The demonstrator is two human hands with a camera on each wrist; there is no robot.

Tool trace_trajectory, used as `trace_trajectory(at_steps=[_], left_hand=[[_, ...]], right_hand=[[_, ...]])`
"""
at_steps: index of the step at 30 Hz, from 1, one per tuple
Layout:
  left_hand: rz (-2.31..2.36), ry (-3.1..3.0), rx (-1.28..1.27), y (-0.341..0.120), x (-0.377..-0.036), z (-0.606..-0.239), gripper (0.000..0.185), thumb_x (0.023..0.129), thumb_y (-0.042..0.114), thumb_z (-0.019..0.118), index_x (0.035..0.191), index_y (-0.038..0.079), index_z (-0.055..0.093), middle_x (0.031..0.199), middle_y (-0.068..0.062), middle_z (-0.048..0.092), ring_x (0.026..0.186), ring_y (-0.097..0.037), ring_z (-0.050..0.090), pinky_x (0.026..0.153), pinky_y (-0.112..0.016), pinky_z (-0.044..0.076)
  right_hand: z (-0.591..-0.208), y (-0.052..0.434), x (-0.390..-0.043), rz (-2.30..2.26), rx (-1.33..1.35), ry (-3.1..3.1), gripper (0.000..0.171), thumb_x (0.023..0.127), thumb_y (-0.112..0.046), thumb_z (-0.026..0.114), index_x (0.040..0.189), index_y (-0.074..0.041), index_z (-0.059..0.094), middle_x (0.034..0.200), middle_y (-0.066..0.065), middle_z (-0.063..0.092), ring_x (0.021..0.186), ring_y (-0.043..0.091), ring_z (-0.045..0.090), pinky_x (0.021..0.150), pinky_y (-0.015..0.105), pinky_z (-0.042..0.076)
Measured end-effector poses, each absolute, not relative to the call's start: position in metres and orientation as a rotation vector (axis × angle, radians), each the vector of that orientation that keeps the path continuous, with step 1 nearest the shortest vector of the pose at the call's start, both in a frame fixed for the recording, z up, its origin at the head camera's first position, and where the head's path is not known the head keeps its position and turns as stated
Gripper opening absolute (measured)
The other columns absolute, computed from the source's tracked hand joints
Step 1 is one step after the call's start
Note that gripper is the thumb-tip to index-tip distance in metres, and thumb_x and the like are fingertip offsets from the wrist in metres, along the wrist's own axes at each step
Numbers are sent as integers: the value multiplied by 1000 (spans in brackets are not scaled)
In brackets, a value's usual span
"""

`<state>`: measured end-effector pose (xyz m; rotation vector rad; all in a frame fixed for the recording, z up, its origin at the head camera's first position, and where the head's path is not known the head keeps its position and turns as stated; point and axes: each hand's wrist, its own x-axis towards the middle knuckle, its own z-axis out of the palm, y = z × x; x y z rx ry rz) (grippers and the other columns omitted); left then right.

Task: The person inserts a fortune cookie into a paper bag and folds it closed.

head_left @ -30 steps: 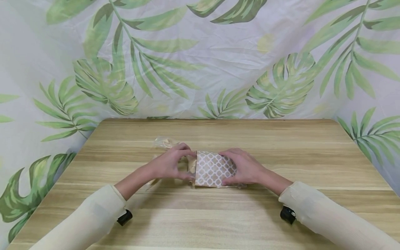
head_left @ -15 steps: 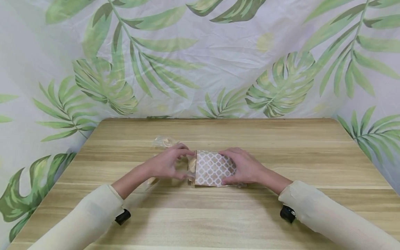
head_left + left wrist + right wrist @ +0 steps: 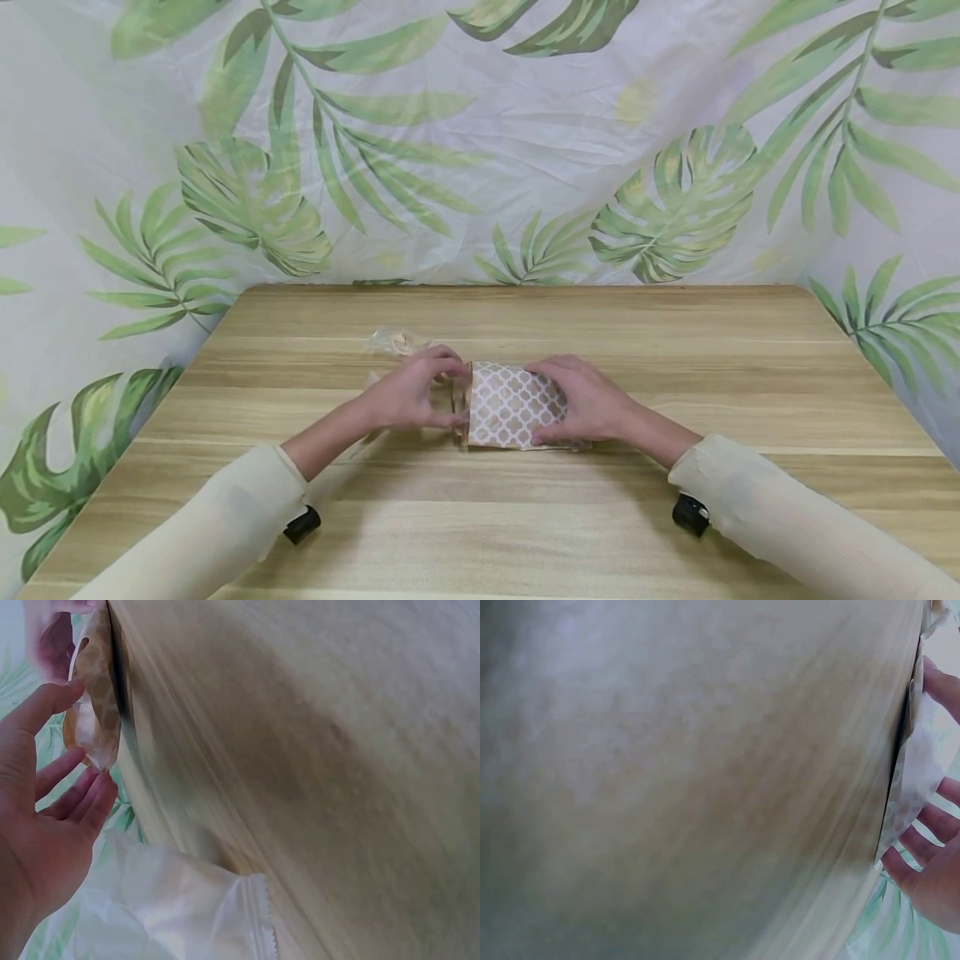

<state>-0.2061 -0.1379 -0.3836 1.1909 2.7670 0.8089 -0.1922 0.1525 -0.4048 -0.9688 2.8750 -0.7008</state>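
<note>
A wrinkled white curtain printed with green palm leaves (image 3: 480, 142) hangs behind and beside a light wooden table with a striped grain (image 3: 675, 350). Near its middle lies a small brown paper bag with a white lattice pattern (image 3: 513, 406), its mouth turned toward the person's left. The right hand (image 3: 581, 400) lies over the bag's closed end, fingers curved round its edges and pinning it to the table. The left hand (image 3: 408, 392) sits at the bag's mouth with fingers curled in, pressing a pale wrapped item (image 3: 94, 712) into the opening.

To do this step well, I judge that the right hand should keep the bag flat and steady while the left feeds the item in straight, so the paper mouth does not crumple or tear.

How far the item has gone in cannot be told; the left fingers cover the opening in the head view. A crinkled clear plastic wrapper (image 3: 393, 340) lies just behind the left hand, its contents unclear. Another clear wrapper (image 3: 180, 907) shows under the left wrist. Both wrist views are blurred, showing mostly tabletop.
</note>
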Motion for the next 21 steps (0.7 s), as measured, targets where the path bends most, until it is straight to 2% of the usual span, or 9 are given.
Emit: trace_trajectory(at_steps=[10,15,21], left_hand=[[805,2775,1108,-140,-206,-382,70,62,42,87,119,9,63,119,-2,55,112,-19,50,97,-40,43],[790,2822,1072,-142,-204,-381,72,61,44,87,118,7,63,117,-4,55,110,-22,52,95,-41,44],[718,2871,1060,-140,-202,-383,70,60,47,87,113,7,64,112,0,57,105,-21,54,91,-36,46]], right_hand=[[-404,153,-192,-706,-966,2875,92,62,-52,83,137,-13,49,135,8,51,126,26,44,104,44,35],[-405,153,-192,-701,-966,2878,92,61,-53,83,137,-13,49,135,7,51,126,26,43,104,44,35],[-406,153,-192,-700,-972,2885,93,61,-53,83,137,-13,49,135,7,51,126,25,44,104,44,35]])
